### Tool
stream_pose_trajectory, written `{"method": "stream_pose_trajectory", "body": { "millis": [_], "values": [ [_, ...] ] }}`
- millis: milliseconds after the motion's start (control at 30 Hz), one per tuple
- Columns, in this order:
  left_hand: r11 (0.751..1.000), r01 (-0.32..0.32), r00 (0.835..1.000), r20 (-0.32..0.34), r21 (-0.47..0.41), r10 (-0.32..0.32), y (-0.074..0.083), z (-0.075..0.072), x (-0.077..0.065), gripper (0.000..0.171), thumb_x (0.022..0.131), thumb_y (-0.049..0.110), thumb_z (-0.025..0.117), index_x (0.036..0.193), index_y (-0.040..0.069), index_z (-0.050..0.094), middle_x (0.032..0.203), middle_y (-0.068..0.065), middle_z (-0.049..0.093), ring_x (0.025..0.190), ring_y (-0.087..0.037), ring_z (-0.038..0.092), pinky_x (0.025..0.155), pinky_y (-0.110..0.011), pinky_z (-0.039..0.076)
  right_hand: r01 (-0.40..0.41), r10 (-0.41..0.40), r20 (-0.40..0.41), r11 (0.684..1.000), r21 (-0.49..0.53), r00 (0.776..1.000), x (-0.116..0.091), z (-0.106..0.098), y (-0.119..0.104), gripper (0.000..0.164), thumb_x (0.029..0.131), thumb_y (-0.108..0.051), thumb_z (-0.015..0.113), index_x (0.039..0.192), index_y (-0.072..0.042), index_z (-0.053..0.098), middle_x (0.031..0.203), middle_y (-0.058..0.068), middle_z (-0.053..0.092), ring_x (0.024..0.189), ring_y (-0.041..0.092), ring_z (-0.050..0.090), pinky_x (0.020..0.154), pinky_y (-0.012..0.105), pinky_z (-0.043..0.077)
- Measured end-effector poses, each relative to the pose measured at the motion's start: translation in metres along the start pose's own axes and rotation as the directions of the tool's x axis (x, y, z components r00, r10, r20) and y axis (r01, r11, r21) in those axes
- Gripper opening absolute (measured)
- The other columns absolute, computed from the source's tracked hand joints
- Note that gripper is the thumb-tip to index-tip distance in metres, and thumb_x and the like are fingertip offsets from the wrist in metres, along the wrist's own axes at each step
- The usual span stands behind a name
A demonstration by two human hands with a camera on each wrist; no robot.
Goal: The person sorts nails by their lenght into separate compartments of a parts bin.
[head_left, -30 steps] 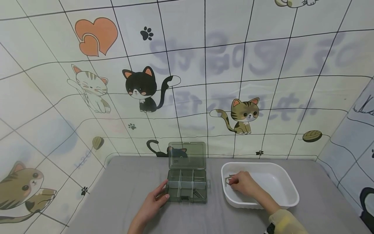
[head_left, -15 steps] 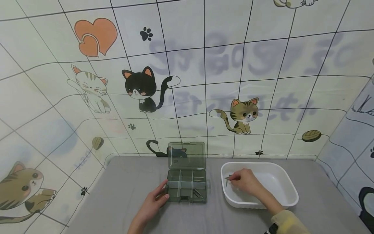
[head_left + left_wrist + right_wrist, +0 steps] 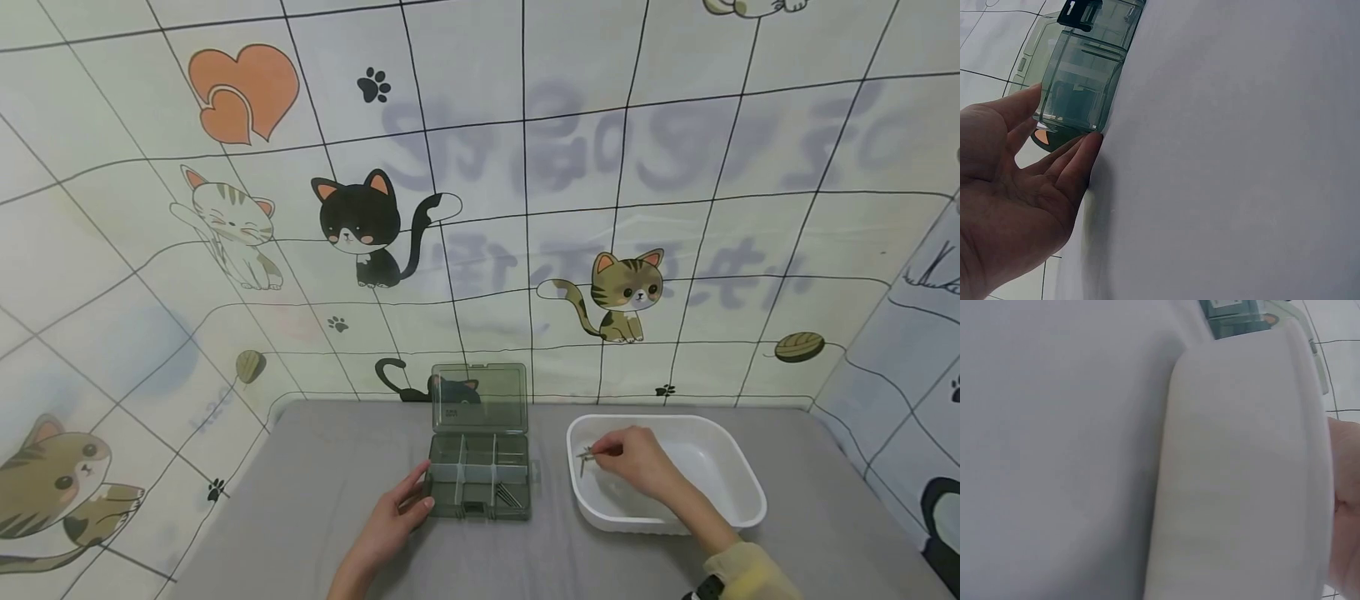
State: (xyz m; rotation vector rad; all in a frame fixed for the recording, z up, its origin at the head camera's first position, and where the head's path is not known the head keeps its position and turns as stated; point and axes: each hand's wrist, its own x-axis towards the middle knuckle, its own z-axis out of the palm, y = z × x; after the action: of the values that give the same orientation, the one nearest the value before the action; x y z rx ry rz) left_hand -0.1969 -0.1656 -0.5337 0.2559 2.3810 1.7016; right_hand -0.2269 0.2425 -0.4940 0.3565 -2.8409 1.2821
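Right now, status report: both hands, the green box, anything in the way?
Left hand touching green box, lid raised. Right hand pinching slim metal piece over white tray. Tray rim stands between right hand and box.

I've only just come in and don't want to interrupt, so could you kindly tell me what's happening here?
A person's right hand is in the white tray, pinching thin metal bits near its left end; they're too small to count. The left hand touches the left side of the green divided box, whose lid is open. Several thin metal pieces already lie in its near right compartment.
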Motion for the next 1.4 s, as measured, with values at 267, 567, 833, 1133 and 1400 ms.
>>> {"method": "stream_pose_trajectory", "body": {
  "millis": [267, 567, 833, 1133, 1400],
  "values": [
    [1.000, -0.006, 1.000, 0.003, -0.003, 0.006, -0.002, -0.002, 0.000, 0.058, 0.103, 0.012, 0.063, 0.157, 0.005, 0.041, 0.154, -0.037, 0.035, 0.139, -0.056, 0.038, 0.102, -0.053, 0.050, 0.026, -0.025, -0.026, 0.999, 0.032, 0.999, -0.001, 0.001, -0.013, 0.009, 0.087, 0.000, 0.075, 0.095, 0.002, 0.078, 0.087, 0.003, 0.074, 0.080, 0.016, 0.067, 0.067, 0.025, 0.056],
    [1.000, 0.029, 1.000, -0.001, -0.006, -0.029, -0.001, -0.003, -0.002, 0.059, 0.103, 0.013, 0.062, 0.158, 0.007, 0.040, 0.154, -0.037, 0.035, 0.138, -0.055, 0.040, 0.102, -0.054, 0.051, 0.064, -0.063, -0.015, 0.996, 0.064, 0.998, 0.004, 0.009, -0.025, 0.008, 0.088, -0.003, 0.075, 0.095, -0.001, 0.079, 0.087, 0.003, 0.074, 0.079, 0.015, 0.066, 0.066, 0.025, 0.056],
    [1.000, 0.013, 1.000, -0.006, 0.008, -0.012, -0.001, -0.002, -0.002, 0.058, 0.103, 0.014, 0.063, 0.157, 0.007, 0.042, 0.154, -0.036, 0.037, 0.138, -0.054, 0.042, 0.102, -0.053, 0.050, 0.101, -0.099, -0.022, 0.992, 0.079, 0.995, 0.006, 0.018, -0.033, 0.010, 0.087, -0.001, 0.074, 0.095, 0.000, 0.079, 0.088, 0.004, 0.075, 0.077, 0.013, 0.067, 0.066, 0.024, 0.057],
    [1.000, -0.002, 1.000, -0.010, 0.011, 0.002, 0.000, -0.001, -0.002, 0.059, 0.103, 0.014, 0.063, 0.157, 0.007, 0.042, 0.152, -0.037, 0.039, 0.136, -0.053, 0.044, 0.103, -0.054, 0.049, 0.100, -0.102, 0.007, 0.983, 0.153, 0.995, 0.009, 0.027, -0.044, 0.011, 0.089, 0.000, 0.073, 0.098, 0.000, 0.079, 0.092, 0.003, 0.074, 0.082, 0.017, 0.068, 0.069, 0.025, 0.057],
    [1.000, -0.017, 1.000, -0.008, -0.006, 0.017, -0.002, -0.001, -0.002, 0.058, 0.103, 0.014, 0.063, 0.157, 0.007, 0.042, 0.151, -0.039, 0.039, 0.135, -0.054, 0.045, 0.104, -0.054, 0.049, 0.111, -0.128, 0.060, 0.968, 0.225, 0.990, 0.013, 0.044, -0.060, 0.013, 0.091, -0.003, 0.073, 0.100, 0.004, 0.078, 0.095, 0.007, 0.075, 0.083, 0.018, 0.069, 0.069, 0.025, 0.057]
  ]
}}
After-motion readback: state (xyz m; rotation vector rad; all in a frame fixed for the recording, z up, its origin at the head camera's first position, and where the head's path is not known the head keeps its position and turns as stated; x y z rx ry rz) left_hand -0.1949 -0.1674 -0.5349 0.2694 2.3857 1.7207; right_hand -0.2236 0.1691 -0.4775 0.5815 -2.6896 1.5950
